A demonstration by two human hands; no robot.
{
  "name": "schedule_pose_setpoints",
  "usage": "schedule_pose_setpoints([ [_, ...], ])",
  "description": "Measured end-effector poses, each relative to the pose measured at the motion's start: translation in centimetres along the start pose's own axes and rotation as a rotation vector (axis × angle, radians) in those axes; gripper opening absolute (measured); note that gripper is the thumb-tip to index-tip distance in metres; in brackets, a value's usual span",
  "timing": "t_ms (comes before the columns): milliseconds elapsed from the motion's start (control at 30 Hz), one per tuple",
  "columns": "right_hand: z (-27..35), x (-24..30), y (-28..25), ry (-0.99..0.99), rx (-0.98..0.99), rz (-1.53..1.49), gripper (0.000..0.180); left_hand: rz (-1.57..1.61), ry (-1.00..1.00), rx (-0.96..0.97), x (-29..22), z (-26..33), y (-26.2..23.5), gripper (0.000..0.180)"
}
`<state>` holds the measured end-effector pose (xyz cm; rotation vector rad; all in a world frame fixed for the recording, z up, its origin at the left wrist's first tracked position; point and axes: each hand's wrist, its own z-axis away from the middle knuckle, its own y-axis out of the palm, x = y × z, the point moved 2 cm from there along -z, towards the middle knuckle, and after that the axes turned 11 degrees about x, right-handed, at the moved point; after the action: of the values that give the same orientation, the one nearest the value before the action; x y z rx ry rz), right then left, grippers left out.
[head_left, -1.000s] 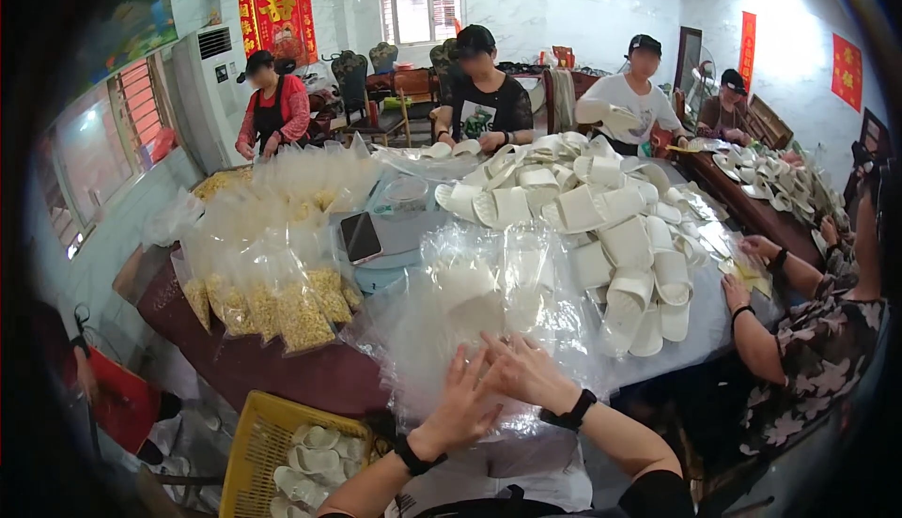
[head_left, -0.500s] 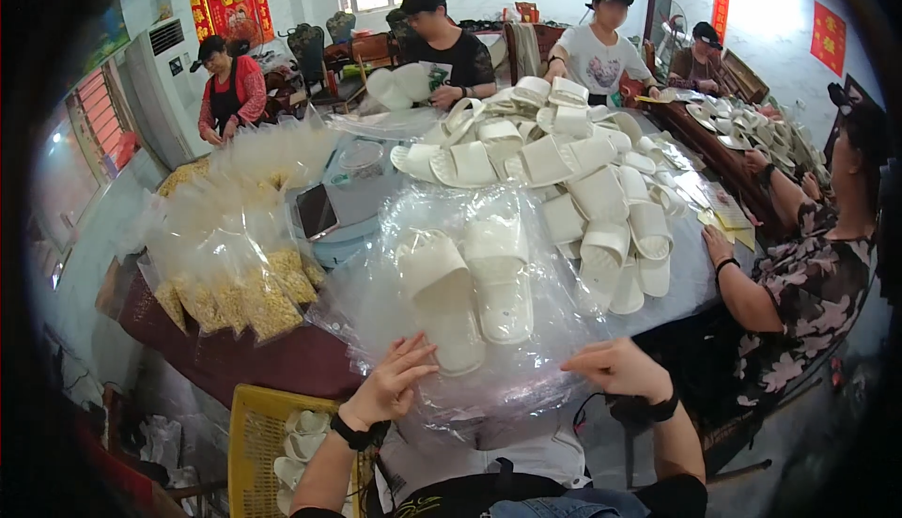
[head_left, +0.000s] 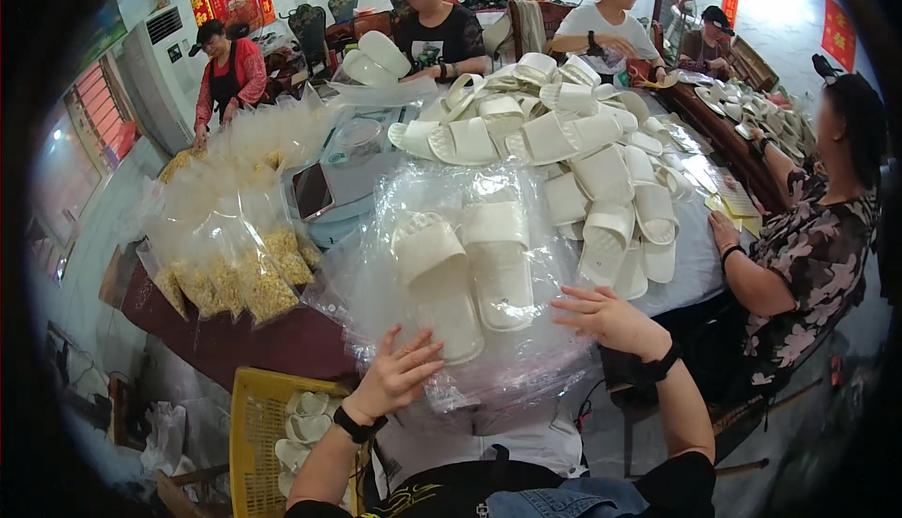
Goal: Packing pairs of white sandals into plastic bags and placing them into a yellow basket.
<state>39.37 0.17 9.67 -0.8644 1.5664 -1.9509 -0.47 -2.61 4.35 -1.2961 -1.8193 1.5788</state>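
Note:
A pair of white slippers lies side by side in front of me, toes pointing away: the left slipper [head_left: 434, 278] and the right slipper [head_left: 501, 274]. Clear plastic bags [head_left: 526, 368] are stacked around and beneath them; I cannot tell whether the pair is inside the top one. My left hand [head_left: 396, 374], fingers spread, rests on the plastic by the heel of the left slipper. To the right of the pair, my right hand [head_left: 617, 323] is held open with fingers stretched over the bags' edge. Neither hand grips anything.
Loose white slippers [head_left: 554, 133] pile up beyond the pair. Filled bags of yellow pieces [head_left: 254, 274] stand at left, beside a phone [head_left: 312, 191]. A yellow crate [head_left: 246, 443] holding slippers sits below left. Several people work around the tables, one [head_left: 799, 264] close on my right.
My right hand has moved away from me, and its fingers have gone from pressed together to spread. My left hand has barely shifted. The slipper pair stays in place.

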Motion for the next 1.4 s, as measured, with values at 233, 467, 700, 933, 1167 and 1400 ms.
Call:
schedule_pose_setpoints([
  [233,0.0,-3.4,0.0,-0.166,0.019,-0.473,0.044,0.368,-0.126,-0.174,1.1,0.1,0.4,0.021],
  [467,-0.6,-1.3,-0.6,-0.127,-0.085,-0.360,0.034,0.026,-0.109,-0.118,-1.1,-1.6,-0.4,0.023],
  [700,-0.5,0.6,-0.6,-0.096,-0.203,-0.257,0.024,-0.106,-0.169,-0.196,-2.0,-1.5,-0.3,0.024],
  [933,-1.2,1.0,-0.5,-0.093,-0.152,-0.299,0.024,-0.120,-0.464,-0.142,-3.9,-3.0,-0.6,0.063],
  [1167,-5.2,4.4,-4.4,-0.030,-0.351,-0.132,0.060,-0.178,-0.396,-0.166,-3.0,-4.2,0.2,0.078],
  [1400,-15.0,-0.9,-6.8,0.127,-0.541,0.026,0.066,-0.216,-0.367,-0.222,-2.7,-3.9,1.1,0.076],
])
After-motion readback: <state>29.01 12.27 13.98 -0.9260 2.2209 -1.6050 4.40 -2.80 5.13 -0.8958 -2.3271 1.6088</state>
